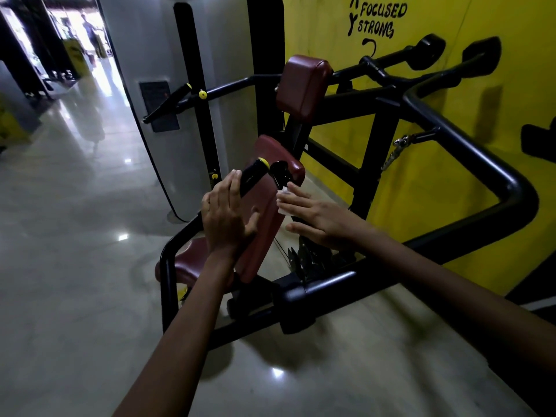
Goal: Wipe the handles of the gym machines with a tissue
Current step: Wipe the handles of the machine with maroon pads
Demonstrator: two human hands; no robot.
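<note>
Left hand [227,219]: bare, no glove, ring or watch visible. Right hand [313,216]: bare, likewise unadorned. Both forearms: uncovered from wrist to frame edge, no sleeve, cuff or band in view. Build: slim wrists, long fingers. Nails: too blurred to tell.
</note>
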